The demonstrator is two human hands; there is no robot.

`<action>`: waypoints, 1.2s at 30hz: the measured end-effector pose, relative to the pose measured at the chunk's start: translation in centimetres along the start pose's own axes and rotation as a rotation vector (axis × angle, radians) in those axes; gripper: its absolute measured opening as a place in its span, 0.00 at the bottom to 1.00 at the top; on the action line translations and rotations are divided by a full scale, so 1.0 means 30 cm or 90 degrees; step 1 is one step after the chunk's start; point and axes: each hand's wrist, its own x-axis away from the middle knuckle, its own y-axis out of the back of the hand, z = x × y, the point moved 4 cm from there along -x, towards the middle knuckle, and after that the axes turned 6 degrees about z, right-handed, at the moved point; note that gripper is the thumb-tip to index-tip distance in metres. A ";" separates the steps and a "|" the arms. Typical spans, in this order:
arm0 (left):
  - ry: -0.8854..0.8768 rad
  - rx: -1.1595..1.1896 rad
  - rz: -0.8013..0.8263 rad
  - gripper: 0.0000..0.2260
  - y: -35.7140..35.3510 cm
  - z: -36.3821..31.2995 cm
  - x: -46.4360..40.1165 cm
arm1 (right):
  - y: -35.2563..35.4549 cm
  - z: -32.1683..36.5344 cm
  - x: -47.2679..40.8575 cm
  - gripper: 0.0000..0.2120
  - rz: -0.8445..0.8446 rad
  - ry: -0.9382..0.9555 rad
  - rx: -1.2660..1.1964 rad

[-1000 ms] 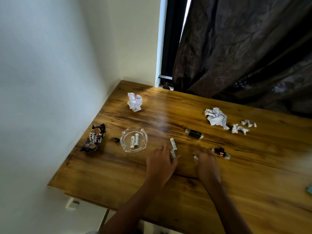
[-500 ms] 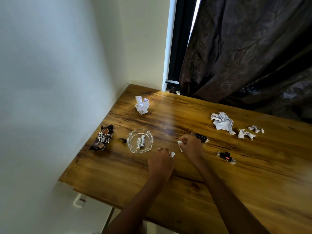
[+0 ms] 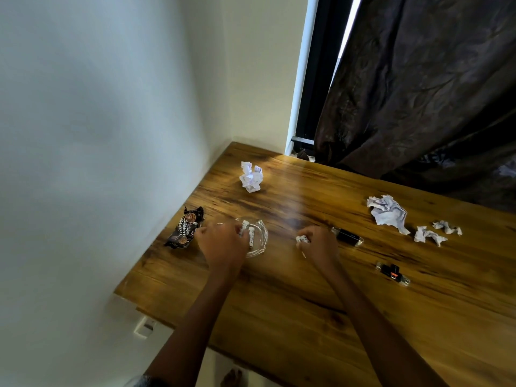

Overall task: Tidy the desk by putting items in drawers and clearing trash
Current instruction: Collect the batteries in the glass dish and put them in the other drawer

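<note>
Your left hand [image 3: 223, 243] sits over the near left side of the glass ashtray [image 3: 258, 238] on the wooden counter [image 3: 307, 303], fingers curled down toward the dish. White batteries [image 3: 250, 234] lie in the ashtray just past your knuckles; whether your fingers have hold of one cannot be told, since the hand covers that side of the dish. A ring shows on one finger.

Your right hand [image 3: 319, 245] rests on the counter to the right of the ashtray, fingers curled round a small white battery [image 3: 302, 239] whose end sticks out on the left of your fist.

Just beside that hand, on its far right, lies a dark lighter [image 3: 347, 236] with a clear end. Nearer you and further right lies a second lighter [image 3: 392, 273], black with an orange part.

A dark biscuit wrapper [image 3: 185, 230] lies at the left edge of the counter, close to your left hand. One crumpled paper ball [image 3: 251, 177] sits toward the far left corner. On the right side, well apart from your hands, lie a larger crumpled sheet [image 3: 388, 212] and two small paper scraps [image 3: 428, 236] beside it.

Behind the counter, a dark curtain [image 3: 418, 93] hangs on the right and a pale wall [image 3: 97, 135] runs down the left.
</note>
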 end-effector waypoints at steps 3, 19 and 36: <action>0.014 -0.055 0.030 0.12 -0.013 0.013 -0.005 | -0.007 0.086 -0.011 0.14 0.022 0.027 -0.065; -0.001 0.037 0.021 0.12 -0.046 0.051 0.007 | -0.189 0.241 -0.094 0.10 0.044 0.054 0.090; -0.088 0.289 0.028 0.29 -0.126 0.120 0.108 | -0.231 0.339 -0.148 0.18 0.133 0.371 0.171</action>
